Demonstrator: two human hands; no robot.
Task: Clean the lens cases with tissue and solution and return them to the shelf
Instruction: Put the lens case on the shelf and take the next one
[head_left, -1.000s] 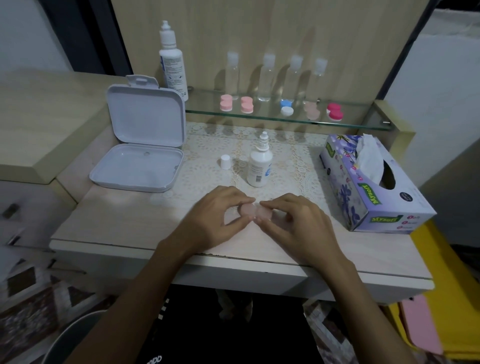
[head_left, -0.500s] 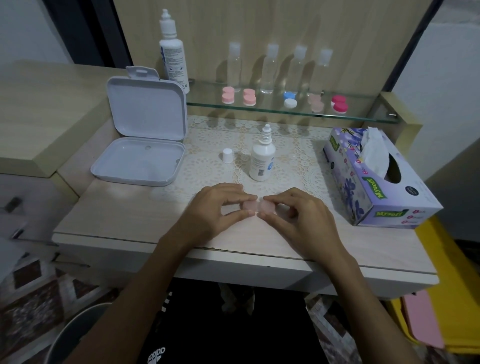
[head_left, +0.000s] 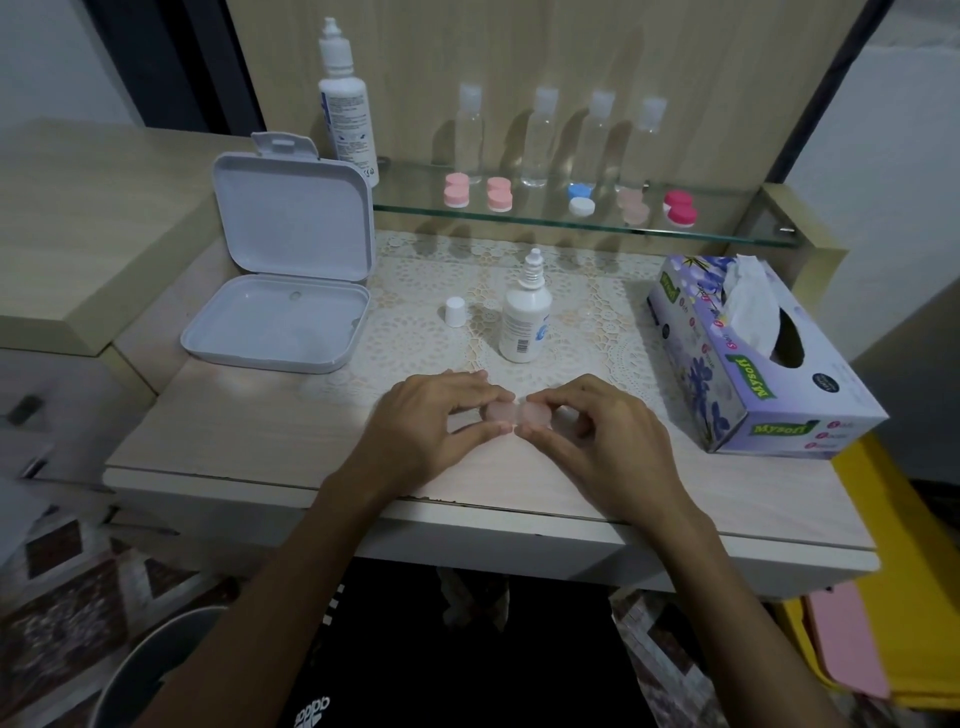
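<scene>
Both my hands pinch one pale pink lens case (head_left: 514, 414) over the table (head_left: 249, 441): left hand (head_left: 431, 421) and right hand (head_left: 592, 431) each grip one cap. Uncapped solution bottle (head_left: 523, 325) stands just behind.

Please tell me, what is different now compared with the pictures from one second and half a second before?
Almost nothing changed. Both hands keep pinching the pale pink lens case over the table: left hand on its left cap, right hand on its right cap. Only the camera shifted slightly. The uncapped solution bottle, its cap, the tissue box and the open white box stayed in place.
</scene>
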